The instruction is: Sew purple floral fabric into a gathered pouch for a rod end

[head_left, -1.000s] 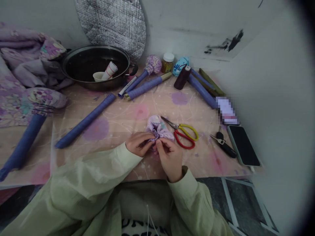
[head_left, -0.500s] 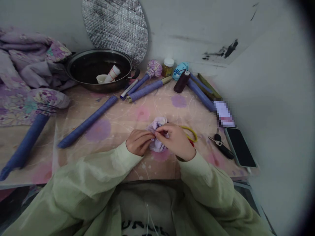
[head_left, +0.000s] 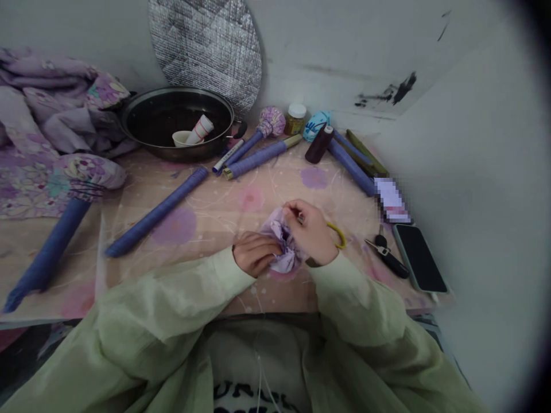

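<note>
A gathered piece of light purple cloth (head_left: 286, 263) is bunched up near the front of the table. My left hand (head_left: 257, 253) grips its left side, the fingertips tucked into the dark folds at its middle. My right hand (head_left: 310, 230) is at the cloth's upper right, thumb and index finger pinched together at its top edge. Whether a needle or thread is between those fingertips is too small to tell. Yellow-handled scissors (head_left: 338, 234) lie partly hidden behind my right hand.
Blue-wrapped rods (head_left: 157, 213) lie left and behind. A black pan (head_left: 172, 150) holds a paper cup. A dark thread spool (head_left: 319, 145), a jar (head_left: 295, 120), keys (head_left: 394, 263) and a phone (head_left: 420, 258) sit right. Floral cloth (head_left: 26, 178) is far left.
My right hand has moved up, away from my left hand. My left hand has shifted slightly right and down, and the cloth is more spread, its dark middle showing.
</note>
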Demonstrator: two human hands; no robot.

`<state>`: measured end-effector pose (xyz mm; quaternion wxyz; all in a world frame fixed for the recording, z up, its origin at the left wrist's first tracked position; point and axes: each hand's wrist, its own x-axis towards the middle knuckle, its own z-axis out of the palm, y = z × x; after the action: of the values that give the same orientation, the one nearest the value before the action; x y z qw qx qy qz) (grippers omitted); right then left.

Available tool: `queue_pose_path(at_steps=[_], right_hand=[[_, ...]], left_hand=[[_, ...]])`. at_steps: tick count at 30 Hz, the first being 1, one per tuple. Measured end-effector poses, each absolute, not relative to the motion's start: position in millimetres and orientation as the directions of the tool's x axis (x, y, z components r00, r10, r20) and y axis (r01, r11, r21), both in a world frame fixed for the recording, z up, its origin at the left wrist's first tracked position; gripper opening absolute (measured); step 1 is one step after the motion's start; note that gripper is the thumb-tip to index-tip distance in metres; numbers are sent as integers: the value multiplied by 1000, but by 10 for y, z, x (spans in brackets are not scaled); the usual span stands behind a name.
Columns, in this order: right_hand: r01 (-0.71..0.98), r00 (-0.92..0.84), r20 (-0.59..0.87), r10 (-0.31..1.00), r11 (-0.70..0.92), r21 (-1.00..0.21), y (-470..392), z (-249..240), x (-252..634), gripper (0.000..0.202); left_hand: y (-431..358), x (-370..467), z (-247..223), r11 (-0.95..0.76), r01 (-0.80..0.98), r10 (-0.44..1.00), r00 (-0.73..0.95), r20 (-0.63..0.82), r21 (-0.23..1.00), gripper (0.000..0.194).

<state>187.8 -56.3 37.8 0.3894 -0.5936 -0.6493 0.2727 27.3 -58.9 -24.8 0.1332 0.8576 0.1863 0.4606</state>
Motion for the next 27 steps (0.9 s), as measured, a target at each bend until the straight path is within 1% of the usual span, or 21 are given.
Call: queue_pose_path(at_steps=[1, 3, 4, 6, 8, 9, 11, 15, 18, 21, 27], right_hand=[[519, 53, 183, 982, 130, -845, -514, 393, 1902, 10], [397, 110, 138, 984, 84, -914, -416, 432, 1953, 10], [296, 129, 92, 987, 50, -954, -370, 455, 1979, 12], [12, 144, -48, 988, -50, -999, -287, 505, 2027, 17], [-270, 116, -202, 973, -164, -949, -212, 555, 2075, 20], [-367, 91, -264, 960, -215, -905, -175, 578, 2098, 21], [-465, 55, -336, 940, -273, -842, -98, 612, 2141, 23], [-526, 35, -373, 927, -301, -796, 39, 650, 2201, 29], [-519, 46, -355, 934, -281, -807, 101, 667, 2231, 30], [-471, 94, -305, 948, -227, -852, 130, 662, 2258, 30], [-337, 152, -215, 965, -154, -929, 150, 599, 2310, 30]], left_hand=[[-594, 284, -249, -892, 171, 444, 497, 745, 418, 7], [-596, 301, -240, -873, 155, 477, 474, 740, 463, 6], [-594, 305, -232, -865, 143, 487, 467, 738, 481, 7], [-587, 311, -218, -857, 107, 492, 462, 738, 504, 9], [-580, 314, -213, -850, 71, 493, 462, 738, 523, 10], [-578, 315, -215, -843, 62, 499, 460, 735, 534, 11], [-575, 315, -225, -829, 56, 518, 453, 725, 557, 11], [-572, 310, -248, -815, 39, 528, 461, 713, 578, 10], [-574, 305, -254, -818, 40, 519, 478, 708, 573, 10], [-583, 300, -264, -809, 77, 544, 477, 691, 583, 9], [-556, 241, -310, -755, 116, 605, 502, 617, 646, 8]])
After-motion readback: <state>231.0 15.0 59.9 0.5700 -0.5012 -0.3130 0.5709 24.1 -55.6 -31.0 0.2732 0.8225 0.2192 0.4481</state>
